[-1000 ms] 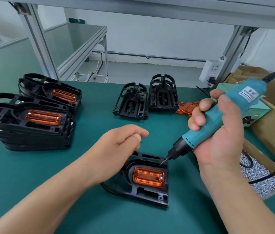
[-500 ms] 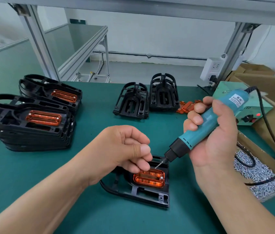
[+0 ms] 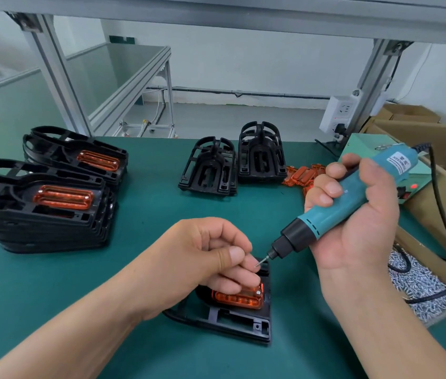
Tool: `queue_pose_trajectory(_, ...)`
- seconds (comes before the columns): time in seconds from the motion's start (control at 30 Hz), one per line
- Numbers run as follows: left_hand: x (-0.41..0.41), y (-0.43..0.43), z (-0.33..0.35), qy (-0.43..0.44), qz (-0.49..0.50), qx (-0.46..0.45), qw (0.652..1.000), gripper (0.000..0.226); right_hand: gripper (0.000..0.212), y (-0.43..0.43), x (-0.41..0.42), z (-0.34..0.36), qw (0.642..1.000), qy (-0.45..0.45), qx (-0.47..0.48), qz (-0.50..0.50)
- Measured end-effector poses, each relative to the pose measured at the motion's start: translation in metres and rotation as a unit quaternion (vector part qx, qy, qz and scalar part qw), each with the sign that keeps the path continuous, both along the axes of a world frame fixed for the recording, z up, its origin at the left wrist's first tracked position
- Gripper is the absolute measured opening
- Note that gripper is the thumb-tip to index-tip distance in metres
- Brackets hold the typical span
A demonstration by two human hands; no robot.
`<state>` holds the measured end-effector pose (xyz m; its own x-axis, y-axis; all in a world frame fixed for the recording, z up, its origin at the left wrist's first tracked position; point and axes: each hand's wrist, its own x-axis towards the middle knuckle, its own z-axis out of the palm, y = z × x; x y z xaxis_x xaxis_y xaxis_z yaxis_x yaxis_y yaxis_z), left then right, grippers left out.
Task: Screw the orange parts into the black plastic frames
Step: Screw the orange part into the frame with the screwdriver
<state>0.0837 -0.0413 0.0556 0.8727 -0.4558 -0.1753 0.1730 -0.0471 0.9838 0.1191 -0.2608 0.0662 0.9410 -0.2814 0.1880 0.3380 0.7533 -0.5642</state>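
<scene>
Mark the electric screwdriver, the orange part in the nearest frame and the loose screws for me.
electric screwdriver (image 3: 328,217), head view, teal barrel just above the black collar.
orange part (image 3: 238,299), head view, its visible front face.
loose screws (image 3: 424,283), head view, middle of the pile at right.

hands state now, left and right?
Left hand: fingers curled, pinched at the screwdriver bit over the orange part; whether they hold anything cannot be told.
Right hand: closed, gripping the screwdriver.

Single head-worn view, forward and down, close above the workbench (image 3: 148,228)
</scene>
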Motion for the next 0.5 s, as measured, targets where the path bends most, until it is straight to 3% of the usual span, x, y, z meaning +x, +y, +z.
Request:
queue_pose_trajectory(0.2,-0.0004,-0.0008,-0.0042,-0.057,0.022,0.05,0.997,0.007,0.009,-0.001,-0.0016,0.0027,1.0,-0.003,0.006,-0.007)
queue_pose_trajectory(0.5,-0.0039,-0.0102,-0.004,0.115,0.016,-0.111,0.987,0.013,0.008,-0.0044,-0.0033,0.0068,1.0,-0.008,0.014,-0.02)
